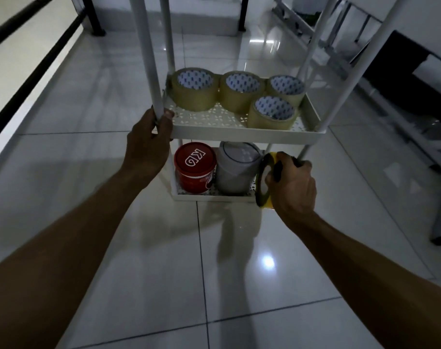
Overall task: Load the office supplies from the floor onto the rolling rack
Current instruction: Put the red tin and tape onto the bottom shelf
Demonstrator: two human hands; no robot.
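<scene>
A white rolling rack (239, 129) stands on the tiled floor in front of me. Its middle shelf carries several rolls of clear packing tape (194, 89). On the bottom shelf sit a red tub with a white logo on its lid (194, 170) and a grey cylindrical container (235, 170). My left hand (149, 142) grips the rack's near-left post at the middle shelf. My right hand (292, 185) holds a yellow-and-black tape roll (262, 181) on edge at the right end of the bottom shelf, beside the grey container.
Glossy white floor tiles (164, 273) spread around the rack. Black metal legs (94, 18) stand at the back left, a metal frame and dark furniture (403, 79) to the right. A black-trimmed wall runs along the left.
</scene>
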